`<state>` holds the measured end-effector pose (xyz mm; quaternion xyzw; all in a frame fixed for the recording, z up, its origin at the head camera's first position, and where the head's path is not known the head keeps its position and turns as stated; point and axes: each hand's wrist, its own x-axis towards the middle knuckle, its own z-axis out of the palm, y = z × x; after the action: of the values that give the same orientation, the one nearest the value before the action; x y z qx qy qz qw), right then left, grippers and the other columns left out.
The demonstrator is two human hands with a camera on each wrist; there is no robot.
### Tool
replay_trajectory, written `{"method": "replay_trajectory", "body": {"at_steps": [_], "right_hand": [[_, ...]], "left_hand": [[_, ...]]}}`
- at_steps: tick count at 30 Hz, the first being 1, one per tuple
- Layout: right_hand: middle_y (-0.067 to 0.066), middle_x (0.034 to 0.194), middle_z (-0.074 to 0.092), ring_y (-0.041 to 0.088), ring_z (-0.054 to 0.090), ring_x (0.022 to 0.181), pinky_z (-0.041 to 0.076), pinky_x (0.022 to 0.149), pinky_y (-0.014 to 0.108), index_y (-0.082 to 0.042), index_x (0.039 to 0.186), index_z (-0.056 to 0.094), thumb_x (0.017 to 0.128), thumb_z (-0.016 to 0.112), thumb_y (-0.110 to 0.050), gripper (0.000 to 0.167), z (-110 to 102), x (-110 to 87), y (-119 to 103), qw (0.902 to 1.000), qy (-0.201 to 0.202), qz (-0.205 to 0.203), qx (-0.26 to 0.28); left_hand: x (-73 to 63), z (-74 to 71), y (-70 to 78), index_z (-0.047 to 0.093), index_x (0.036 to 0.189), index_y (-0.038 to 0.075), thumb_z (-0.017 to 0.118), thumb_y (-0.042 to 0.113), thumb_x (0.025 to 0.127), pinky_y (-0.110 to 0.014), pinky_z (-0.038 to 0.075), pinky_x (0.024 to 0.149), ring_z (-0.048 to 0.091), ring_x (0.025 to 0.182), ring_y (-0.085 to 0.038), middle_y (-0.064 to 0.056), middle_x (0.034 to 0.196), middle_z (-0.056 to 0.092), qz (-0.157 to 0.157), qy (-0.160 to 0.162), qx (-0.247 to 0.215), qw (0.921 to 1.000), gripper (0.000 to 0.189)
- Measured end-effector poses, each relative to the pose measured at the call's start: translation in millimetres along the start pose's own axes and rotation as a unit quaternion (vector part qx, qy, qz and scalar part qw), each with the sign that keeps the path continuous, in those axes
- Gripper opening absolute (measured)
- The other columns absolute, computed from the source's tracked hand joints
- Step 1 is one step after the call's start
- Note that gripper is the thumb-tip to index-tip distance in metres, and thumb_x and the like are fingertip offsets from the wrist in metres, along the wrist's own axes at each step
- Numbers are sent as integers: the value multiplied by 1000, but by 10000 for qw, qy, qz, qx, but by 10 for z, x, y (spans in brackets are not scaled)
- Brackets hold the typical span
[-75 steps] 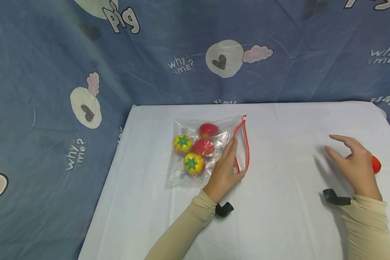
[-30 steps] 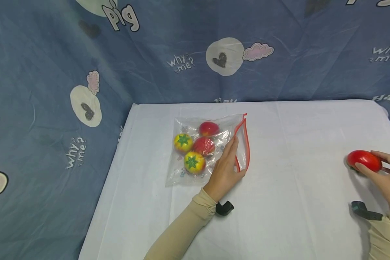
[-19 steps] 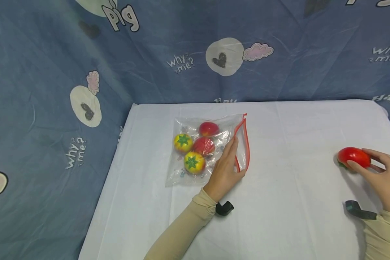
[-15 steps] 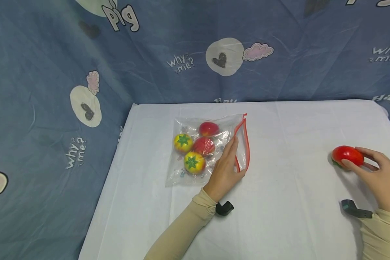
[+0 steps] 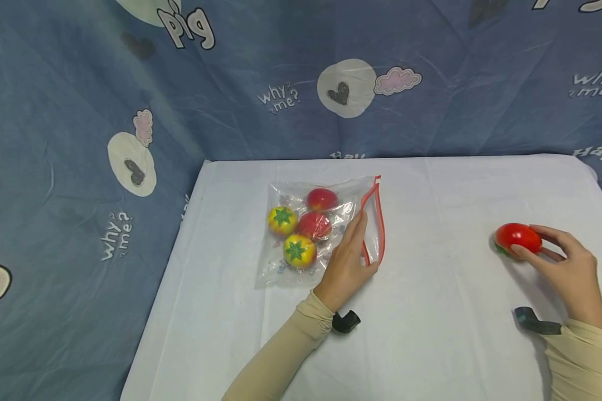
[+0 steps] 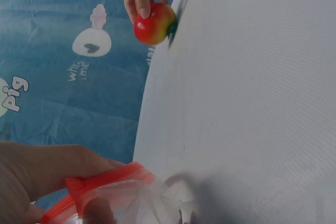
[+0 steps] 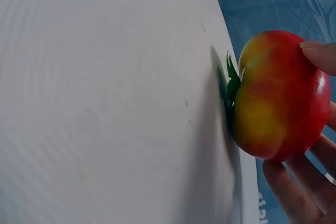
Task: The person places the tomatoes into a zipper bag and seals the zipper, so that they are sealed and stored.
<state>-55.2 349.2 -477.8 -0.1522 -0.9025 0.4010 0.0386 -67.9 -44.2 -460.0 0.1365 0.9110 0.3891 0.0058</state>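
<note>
White counter [image 5: 446,289]: left hand [image 5: 346,264] is holding clear-plastic red-zipped bag [image 5: 351,192]; right hand [image 5: 569,264] is grasping round red-yellow fruit [image 5: 518,238], probably needing bagging.

Red-and-yellow fruit [image 5: 516,237], red-trimmed bag [image 5: 346,201]

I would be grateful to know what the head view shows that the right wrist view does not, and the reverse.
Only the head view shows the clear bag with its red-edged mouth, the four fruits inside it, and the left hand's grip at that mouth. Only the right wrist view shows the yellow patches on the held red fruit. Both show that fruit in the right hand's grip, a bit of its green leaf, the white tabletop and the blue backdrop.
</note>
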Motion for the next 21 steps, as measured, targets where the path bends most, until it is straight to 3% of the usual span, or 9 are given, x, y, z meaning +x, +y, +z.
{"method": "replay_trajectory", "body": {"at_steps": [5,13,17,21], "right_hand": [[9,161,46,13,41,146,35,93,-4,-18,154,50,94,75,-37,67,28,-4,-23,9999,-57,-145,24],[-10,147,55,-16,40,119,40,86,-5,-10,150,54,93,78,-28,64,82,-2,-97,9981,-109,-533,284],[-19,139,56,-15,42,117,41,86,-5,-10,148,56,91,80,-22,62,113,2,-121,9963,-190,-696,473],[-12,137,61,-12,48,116,43,87,-4,-13,143,61,88,82,-11,58,155,13,-145,9918,-194,-1000,777]], "left_hand": [[0,-4,3,22,166,13,83,9,85,-38,50,110,58,137,-29,0,173,21,-24,-8,-14,10000,101],[11,7,-3,21,166,13,83,10,85,-38,51,109,59,136,-29,0,173,20,-70,-51,-13,10000,102],[11,9,-1,21,166,14,83,10,85,-38,51,110,58,137,-29,0,173,20,-96,-70,-15,9999,102],[14,12,-1,22,166,13,83,10,85,-39,51,109,58,137,-29,-1,173,21,-81,-61,-21,9999,101]]}}
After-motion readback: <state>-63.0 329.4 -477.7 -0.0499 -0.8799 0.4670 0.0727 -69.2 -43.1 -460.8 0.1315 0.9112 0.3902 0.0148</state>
